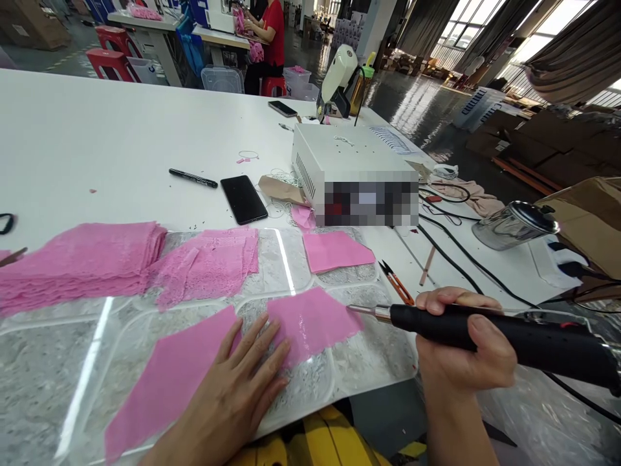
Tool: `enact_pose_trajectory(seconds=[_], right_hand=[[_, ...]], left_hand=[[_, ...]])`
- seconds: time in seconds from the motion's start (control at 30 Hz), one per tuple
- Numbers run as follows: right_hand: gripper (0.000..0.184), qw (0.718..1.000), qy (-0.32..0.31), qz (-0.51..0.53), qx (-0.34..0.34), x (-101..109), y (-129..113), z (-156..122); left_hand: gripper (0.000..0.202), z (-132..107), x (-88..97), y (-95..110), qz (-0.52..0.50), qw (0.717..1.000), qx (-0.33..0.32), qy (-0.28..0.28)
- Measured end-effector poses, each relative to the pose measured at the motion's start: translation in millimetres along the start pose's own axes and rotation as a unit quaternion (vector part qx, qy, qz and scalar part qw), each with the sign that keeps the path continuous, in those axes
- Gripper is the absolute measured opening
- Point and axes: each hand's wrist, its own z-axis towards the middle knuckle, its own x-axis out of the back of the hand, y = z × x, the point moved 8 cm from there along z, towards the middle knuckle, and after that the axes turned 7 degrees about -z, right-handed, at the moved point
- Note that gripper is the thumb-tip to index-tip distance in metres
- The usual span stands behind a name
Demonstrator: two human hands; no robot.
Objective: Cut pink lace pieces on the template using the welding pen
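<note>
Right grip (pixel 466 366) is wrapped round a black handheld tool (pixel 449 328), metal tip at the right edge of a small pink sheet (pixel 313 323); contact unclear. Left grip (pixel 237 391) lies flat, fingers spread, across that and a larger pink sheet (pixel 169 375). Table (pixel 97 142) underneath.

No lettering can be read; the front panel (pixel 371 199) of the pale box (pixel 352 152) is pixelated.

A black pen (pixel 193 178) lies left of a dark-screened phone (pixel 244 199); a second phone (pixel 282 109) (its screen dark as well) rests farther off. On the right, a lidded glass jar (pixel 504 228) stands near a cardboard box (pixel 585 210). Far off, a person in red (pixel 275 32) sits right of two red stools (pixel 104 61).
</note>
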Motion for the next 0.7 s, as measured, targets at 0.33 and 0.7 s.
enact_pose_trajectory(seconds=[0.33,0.7], right_hand=[[0.010,1.000,-0.012,-0.004,0.007,-3.6,1.6,0.6],[0.012,1.000,0.002,0.025,-0.008,-22.0,5.8,-2.4]], left_hand=[[0.029,2.2,2.5,2.7,-0.020,0.999,0.008,0.029],[0.029,0.6,2.6,2.7,-0.007,1.000,0.015,0.027]])
